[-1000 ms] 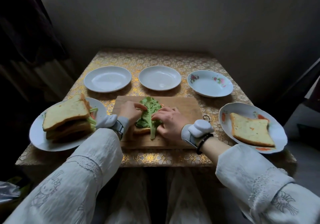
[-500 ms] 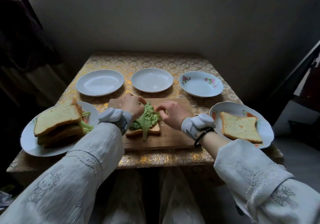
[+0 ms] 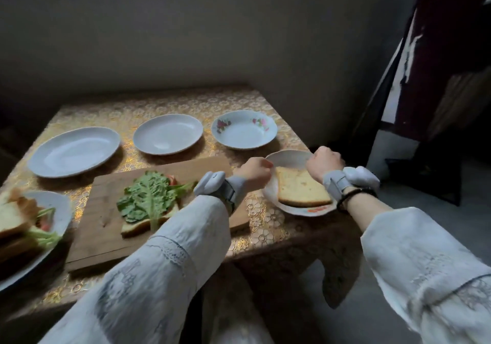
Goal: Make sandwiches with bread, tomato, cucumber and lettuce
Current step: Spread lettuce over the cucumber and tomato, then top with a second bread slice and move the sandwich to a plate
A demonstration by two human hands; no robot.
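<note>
Change: Whereas half a second ago both hands were tucking the lettuce leaf onto the open sandwich, they have now left it and gone to the bread plate at the right edge of the counter.
Meaning: The filling looks finished; in my judgement the step in hand is fetching the top slice to close this sandwich.
Left hand: The left hand is at the plate's near-left rim beside the slice's corner, fingers curled; whether they pinch bread or rim I cannot tell.
Right hand: The right hand is curled over the plate's far-right side, fingertips hidden, so its hold cannot be told either.
Bread plate: Holds one bread slice, lying flat.
Cutting board: The cutting board carries the open sandwich, with a red tomato edge showing under the leaf.
Left plate: The sandwich plate holds finished sandwiches, stacked.
Back row: Two white plates and a flowered dish hold nothing.
</note>
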